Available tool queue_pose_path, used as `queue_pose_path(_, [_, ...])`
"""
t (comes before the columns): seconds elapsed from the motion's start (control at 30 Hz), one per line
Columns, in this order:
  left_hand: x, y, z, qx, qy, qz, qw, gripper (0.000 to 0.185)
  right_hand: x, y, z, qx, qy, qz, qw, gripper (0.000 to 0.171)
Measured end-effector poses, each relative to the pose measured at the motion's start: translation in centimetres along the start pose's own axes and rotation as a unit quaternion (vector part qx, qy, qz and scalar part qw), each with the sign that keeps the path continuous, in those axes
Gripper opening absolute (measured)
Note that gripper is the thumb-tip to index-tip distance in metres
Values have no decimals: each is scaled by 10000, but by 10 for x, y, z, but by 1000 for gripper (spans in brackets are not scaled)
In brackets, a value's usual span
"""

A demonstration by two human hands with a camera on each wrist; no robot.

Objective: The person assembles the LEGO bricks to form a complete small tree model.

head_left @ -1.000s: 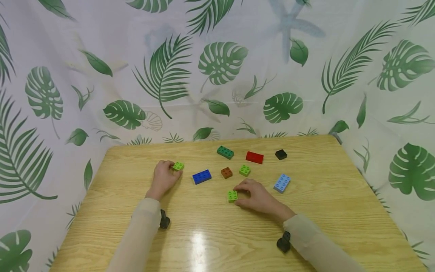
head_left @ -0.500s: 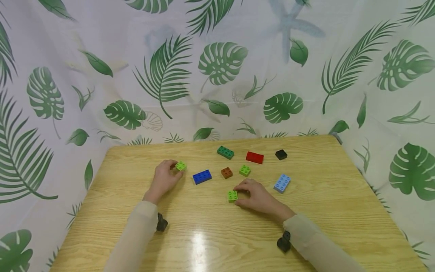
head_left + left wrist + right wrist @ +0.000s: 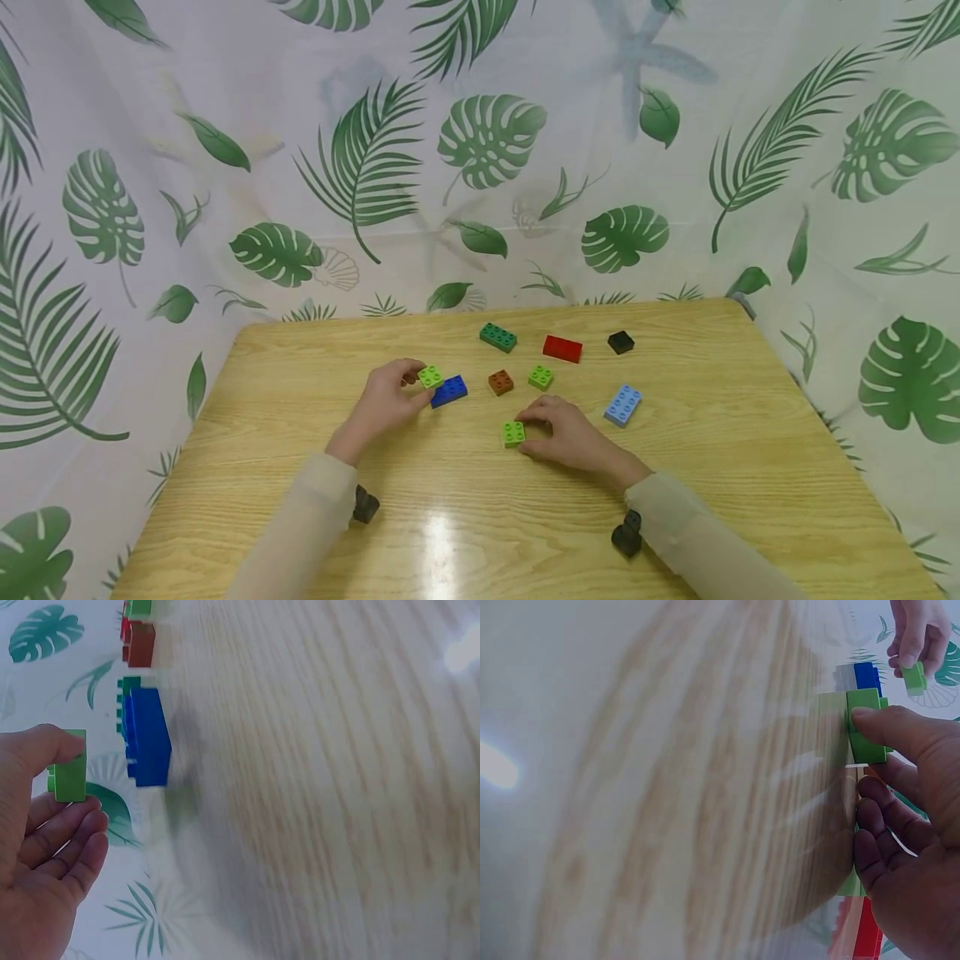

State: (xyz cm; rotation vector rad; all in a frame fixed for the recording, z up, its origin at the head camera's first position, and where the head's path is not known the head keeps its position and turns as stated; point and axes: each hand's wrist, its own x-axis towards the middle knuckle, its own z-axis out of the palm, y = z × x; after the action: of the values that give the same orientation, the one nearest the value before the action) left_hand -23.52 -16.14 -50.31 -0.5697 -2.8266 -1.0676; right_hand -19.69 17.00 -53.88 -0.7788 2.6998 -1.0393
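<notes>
Head view: the left hand (image 3: 382, 406) pinched a small lime-green studded brick (image 3: 431, 377) between thumb and fingers (image 3: 408, 367), raised just left of centre, beside the glossy dark blue brick (image 3: 448, 391). Lower centre, the right hand (image 3: 567, 433) rested on the wood-grain counter (image 3: 720, 467), thumb and curled fingers clamped on a square green four-stud brick (image 3: 513, 432) that sat on the surface. Smooth moulded bricks lay above: brown (image 3: 500, 382), green (image 3: 540, 377), teal (image 3: 498, 337), red (image 3: 562, 348), black (image 3: 620, 342), pale blue (image 3: 622, 404).

The left wrist view showed the lime brick's flat side (image 3: 70, 776) clear of the counter. The right wrist view showed the thumb (image 3: 889, 724) pressed on the green brick's side (image 3: 866, 727).
</notes>
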Motion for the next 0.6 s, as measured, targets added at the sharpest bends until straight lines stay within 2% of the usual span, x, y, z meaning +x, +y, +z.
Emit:
queue_pose_path(0.13, [0,12,5,-102,-87,287,9995,41,0,0,0,-12,8,-4,10000,36])
queue_pose_path(0.3, [1,22,15,-241,-350,619,9972,40,0,-1,-1,-4,-2,3,10000,37])
queue_pose_path(0.6, [-1,42,28,-476,-885,669,9927,40,-1,-4,-2,40,-16,11,10000,37])
